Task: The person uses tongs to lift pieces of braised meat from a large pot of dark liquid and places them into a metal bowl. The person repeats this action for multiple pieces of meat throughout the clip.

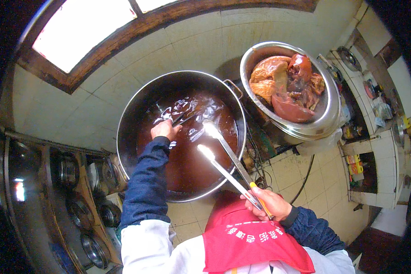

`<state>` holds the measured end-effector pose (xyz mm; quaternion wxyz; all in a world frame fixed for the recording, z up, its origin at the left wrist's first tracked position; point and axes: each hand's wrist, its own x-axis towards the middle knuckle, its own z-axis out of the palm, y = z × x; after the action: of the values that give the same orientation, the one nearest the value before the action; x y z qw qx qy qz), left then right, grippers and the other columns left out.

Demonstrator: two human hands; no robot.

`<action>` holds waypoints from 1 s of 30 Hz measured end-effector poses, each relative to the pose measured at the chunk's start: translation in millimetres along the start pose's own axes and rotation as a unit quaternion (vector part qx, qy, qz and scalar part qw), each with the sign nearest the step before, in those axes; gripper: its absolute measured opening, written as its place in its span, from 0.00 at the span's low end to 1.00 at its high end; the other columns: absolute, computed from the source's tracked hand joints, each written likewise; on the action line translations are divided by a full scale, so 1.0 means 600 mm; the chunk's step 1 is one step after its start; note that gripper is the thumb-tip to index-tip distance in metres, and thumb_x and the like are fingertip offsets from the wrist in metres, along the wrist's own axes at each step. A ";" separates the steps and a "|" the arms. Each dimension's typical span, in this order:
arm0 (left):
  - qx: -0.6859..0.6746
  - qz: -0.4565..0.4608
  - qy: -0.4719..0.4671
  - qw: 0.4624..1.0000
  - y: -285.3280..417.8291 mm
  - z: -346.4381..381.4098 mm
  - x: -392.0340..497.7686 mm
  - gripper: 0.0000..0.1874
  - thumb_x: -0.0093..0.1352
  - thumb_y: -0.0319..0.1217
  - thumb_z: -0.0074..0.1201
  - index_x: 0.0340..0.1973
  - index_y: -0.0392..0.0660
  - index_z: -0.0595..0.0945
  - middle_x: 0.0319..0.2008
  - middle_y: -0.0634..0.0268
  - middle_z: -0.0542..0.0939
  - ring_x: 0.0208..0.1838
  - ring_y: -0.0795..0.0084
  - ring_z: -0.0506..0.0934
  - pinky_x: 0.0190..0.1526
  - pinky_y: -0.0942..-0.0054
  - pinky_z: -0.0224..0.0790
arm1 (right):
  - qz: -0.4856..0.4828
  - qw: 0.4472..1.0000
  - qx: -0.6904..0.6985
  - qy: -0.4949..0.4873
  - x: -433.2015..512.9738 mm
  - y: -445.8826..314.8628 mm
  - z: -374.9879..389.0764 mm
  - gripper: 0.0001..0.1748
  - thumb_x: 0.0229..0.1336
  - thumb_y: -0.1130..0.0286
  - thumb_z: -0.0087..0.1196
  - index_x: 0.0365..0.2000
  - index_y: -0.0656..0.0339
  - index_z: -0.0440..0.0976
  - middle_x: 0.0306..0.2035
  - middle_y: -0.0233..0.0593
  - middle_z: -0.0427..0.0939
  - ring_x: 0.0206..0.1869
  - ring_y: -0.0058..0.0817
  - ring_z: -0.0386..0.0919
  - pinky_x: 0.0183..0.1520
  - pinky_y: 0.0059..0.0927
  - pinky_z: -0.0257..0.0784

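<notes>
A large round metal pot (181, 198) of dark reddish-brown liquid (188, 164) stands before me, its surface swirling with shiny ripples. Over the liquid, my left hand (165, 130) is closed around a dark, thin-handled utensil (183, 118); its far end is hidden in the liquid. My right hand (269, 203) grips long metal tongs (231, 154) with yellow on the handle. The tongs' arms are spread, their tips above the liquid with nothing between them. Up and to the right, a steel basin (251, 54) holds several pieces of brown and reddish cooked meat (291, 108).
A tiled wall (191, 44) with a wood-framed window (85, 30) rises behind the pot. Shelves with metal pans (96, 250) stand at left. A hose (304, 179) lies on the tiled floor (315, 195) at right, near tiled shelving (385, 154) with bottles and bags.
</notes>
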<state>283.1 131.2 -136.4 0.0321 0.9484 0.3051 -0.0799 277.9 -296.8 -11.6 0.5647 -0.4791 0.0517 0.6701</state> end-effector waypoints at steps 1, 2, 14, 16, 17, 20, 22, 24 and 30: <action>0.016 0.016 0.021 1.000 0.002 0.004 -0.003 0.28 0.64 0.60 0.56 0.41 0.48 0.84 0.38 0.53 0.85 0.44 0.55 0.83 0.43 0.56 0.75 | -0.002 1.000 0.001 0.001 -0.001 0.000 0.000 0.31 0.70 0.41 0.38 0.48 0.62 0.68 0.25 0.28 0.71 0.15 0.14 0.60 0.13 0.19 0.57; -0.009 0.029 0.045 0.999 0.002 0.005 -0.009 0.27 0.64 0.59 0.56 0.40 0.48 0.84 0.35 0.53 0.85 0.42 0.53 0.83 0.41 0.55 0.74 | -0.003 1.000 0.003 0.002 -0.002 0.000 -0.001 0.31 0.70 0.41 0.38 0.48 0.62 0.68 0.25 0.28 0.71 0.15 0.14 0.60 0.13 0.19 0.57; -0.029 0.020 0.011 0.999 -0.023 -0.026 -0.083 0.25 0.65 0.58 0.56 0.40 0.50 0.82 0.32 0.51 0.84 0.38 0.49 0.82 0.39 0.52 0.74 | 0.015 0.999 0.027 0.007 0.006 0.006 -0.017 0.30 0.71 0.43 0.38 0.50 0.62 0.68 0.26 0.28 0.72 0.16 0.13 0.61 0.13 0.18 0.57; -0.058 0.010 -0.001 0.998 -0.027 -0.030 -0.096 0.24 0.65 0.57 0.56 0.40 0.50 0.83 0.33 0.52 0.84 0.39 0.49 0.82 0.40 0.52 0.74 | 0.004 1.000 0.027 -0.003 0.006 0.004 -0.017 0.30 0.72 0.45 0.35 0.51 0.64 0.67 0.29 0.31 0.74 0.15 0.15 0.60 0.13 0.19 0.56; -0.072 0.001 -0.008 0.997 -0.029 -0.031 -0.102 0.24 0.65 0.57 0.56 0.39 0.50 0.83 0.33 0.53 0.84 0.39 0.49 0.82 0.40 0.53 0.73 | 0.005 1.000 0.026 -0.003 0.006 0.003 -0.017 0.30 0.73 0.46 0.33 0.52 0.65 0.67 0.30 0.32 0.75 0.15 0.15 0.60 0.14 0.19 0.56; -0.127 -0.013 -0.018 0.992 -0.040 -0.039 -0.119 0.23 0.66 0.55 0.56 0.39 0.48 0.85 0.33 0.53 0.84 0.39 0.51 0.82 0.40 0.56 0.73 | 0.014 0.999 0.045 0.002 0.004 0.001 -0.013 0.30 0.73 0.46 0.33 0.51 0.65 0.67 0.30 0.32 0.75 0.15 0.15 0.60 0.13 0.18 0.55; -0.155 -0.023 -0.025 0.987 -0.050 -0.050 -0.132 0.22 0.66 0.53 0.57 0.39 0.47 0.85 0.33 0.53 0.84 0.38 0.52 0.82 0.39 0.58 0.73 | 0.008 0.999 0.048 0.000 0.002 -0.001 -0.011 0.31 0.71 0.43 0.36 0.51 0.62 0.67 0.28 0.29 0.73 0.15 0.13 0.60 0.12 0.18 0.55; -0.179 -0.029 -0.012 0.983 -0.058 -0.063 -0.150 0.22 0.66 0.54 0.57 0.40 0.49 0.85 0.34 0.53 0.84 0.40 0.51 0.82 0.40 0.56 0.73 | 0.002 0.999 0.050 0.001 0.002 -0.001 -0.010 0.31 0.70 0.42 0.37 0.51 0.61 0.67 0.27 0.27 0.72 0.15 0.13 0.60 0.11 0.17 0.55; -0.164 -0.016 0.049 0.985 -0.080 -0.104 -0.206 0.22 0.66 0.53 0.57 0.40 0.48 0.84 0.33 0.51 0.84 0.39 0.49 0.82 0.41 0.55 0.73 | 0.004 0.998 0.055 0.002 0.007 0.004 -0.012 0.30 0.72 0.45 0.34 0.51 0.64 0.68 0.31 0.32 0.74 0.15 0.14 0.61 0.12 0.18 0.54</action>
<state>164.2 105.8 -54.4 0.1715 0.9280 0.3303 0.0171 281.0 -299.0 -19.8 0.5870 -0.4485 0.0916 0.6677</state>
